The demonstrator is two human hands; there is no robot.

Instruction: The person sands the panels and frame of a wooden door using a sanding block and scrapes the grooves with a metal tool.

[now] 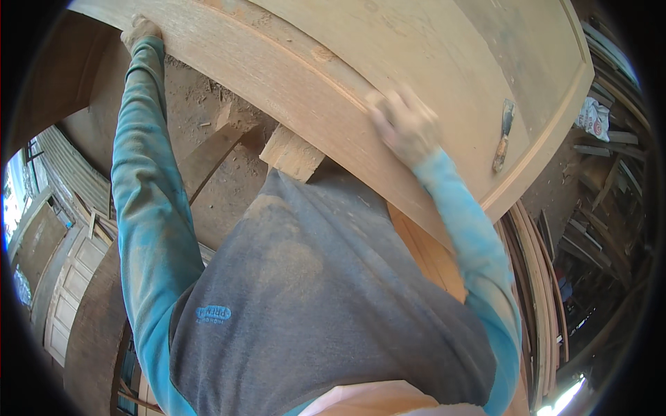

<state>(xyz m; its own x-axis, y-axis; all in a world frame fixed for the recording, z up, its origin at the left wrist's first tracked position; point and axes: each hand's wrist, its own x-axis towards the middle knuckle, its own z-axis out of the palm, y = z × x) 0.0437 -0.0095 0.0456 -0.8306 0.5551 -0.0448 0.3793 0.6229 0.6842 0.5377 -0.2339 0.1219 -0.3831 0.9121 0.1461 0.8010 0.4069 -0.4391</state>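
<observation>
Scrap wood (603,229) crowds the workshop's right side. The panel (465,83) lies ahead, its long axis seemingly slanting far left to near right. The left hand (142,32) curls around its near edge, arm outstretched. The right hand (409,128), closer in, bends over the top, blurred; its grip I cannot tell.

Person's left arm (152,166) reaches far forward on left side, nearly straight; left grip (142,31) at its end, small in view, looks curled. Right arm (479,236) bends, slanting forward and inward; right grip (409,126) motion-blurred, back of it facing up, exact closure unclear.
</observation>
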